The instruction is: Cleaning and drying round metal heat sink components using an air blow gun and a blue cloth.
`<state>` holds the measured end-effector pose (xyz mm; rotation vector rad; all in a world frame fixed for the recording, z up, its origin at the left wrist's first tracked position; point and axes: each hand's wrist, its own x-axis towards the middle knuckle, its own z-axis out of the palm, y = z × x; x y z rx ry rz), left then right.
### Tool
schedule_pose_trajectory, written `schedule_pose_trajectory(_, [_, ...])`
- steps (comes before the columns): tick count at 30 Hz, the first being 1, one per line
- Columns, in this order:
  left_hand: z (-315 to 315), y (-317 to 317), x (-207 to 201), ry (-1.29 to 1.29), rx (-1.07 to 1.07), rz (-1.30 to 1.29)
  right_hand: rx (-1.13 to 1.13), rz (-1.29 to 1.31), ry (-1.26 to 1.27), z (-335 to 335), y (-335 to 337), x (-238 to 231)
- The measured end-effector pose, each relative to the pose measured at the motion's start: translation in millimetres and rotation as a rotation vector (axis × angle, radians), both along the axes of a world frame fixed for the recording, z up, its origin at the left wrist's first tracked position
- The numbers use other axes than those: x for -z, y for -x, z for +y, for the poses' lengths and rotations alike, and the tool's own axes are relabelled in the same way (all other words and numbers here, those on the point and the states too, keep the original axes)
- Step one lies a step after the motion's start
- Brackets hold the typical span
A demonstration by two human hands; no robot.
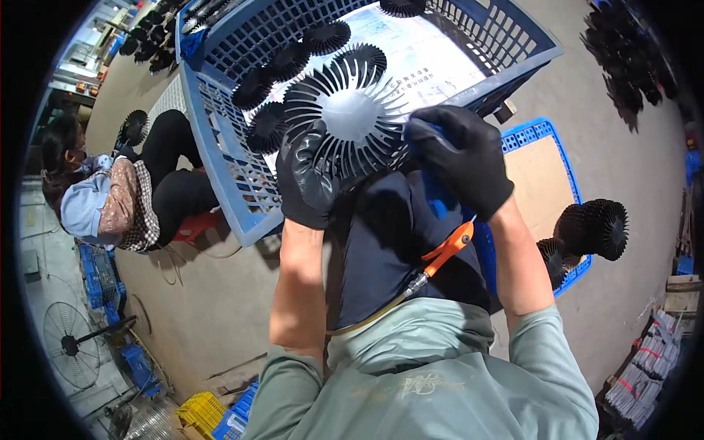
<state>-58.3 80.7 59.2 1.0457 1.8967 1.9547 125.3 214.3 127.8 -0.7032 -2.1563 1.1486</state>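
Note:
My left hand [308, 176], in a black glove, grips the lower left edge of a round finned heat sink [352, 117]. Its flat, shiny silver face is turned up, with thin curved fins all round. Close to the fins on its right side is my right hand [466, 150], also black-gloved, its fingers curled. Something bluish shows at those fingers, but what it is I cannot make out. An orange air blow gun [449, 249] with a hose lies on my lap below the right hand.
A blue plastic crate [220, 165] before me holds several black finned heat sinks [290, 60] on a printed sheet. At right, a blue tray [576, 187] with cardboard has stacked heat sinks [598, 227] at its edge. On the left, a person [121, 191] sits; a fan [71, 345] stands lower left.

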Motion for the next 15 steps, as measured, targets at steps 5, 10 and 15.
schedule_pose_trajectory(5, [0, -2, 3, 0.002, -0.057, 0.064, -0.133, -0.141, -0.449, 1, 38, 5])
schedule_pose_trajectory(10, [3, 6, 14, -0.155, 0.068, -0.539, -0.204, -0.283, -0.638, 4, 45, 0])
schedule_pose_trajectory(15, [5, -9, -4, -0.404, 0.138, -0.984, -0.266, -0.386, -0.808, 1, 32, 0])
